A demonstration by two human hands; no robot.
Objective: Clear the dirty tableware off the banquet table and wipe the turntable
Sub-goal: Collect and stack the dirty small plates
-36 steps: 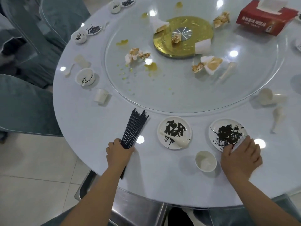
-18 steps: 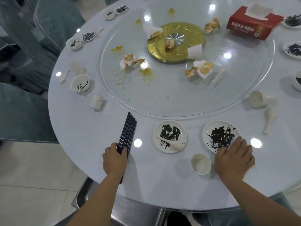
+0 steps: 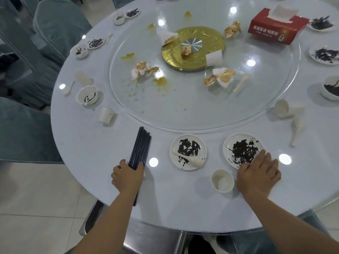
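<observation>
Round and pale, the banquet table (image 3: 95, 149) carries a glass turntable (image 3: 192, 110) at its middle, strewn with crumpled napkins (image 3: 143, 69) and yellow spills. Near the table's front edge my left hand (image 3: 127, 176) grips a bundle of black chopsticks (image 3: 140, 147) lying on the top. My right hand (image 3: 257, 175) rests flat, fingers straight, on the near rim of a smeared plate (image 3: 242, 148), beside a small cup (image 3: 222, 181).
</observation>
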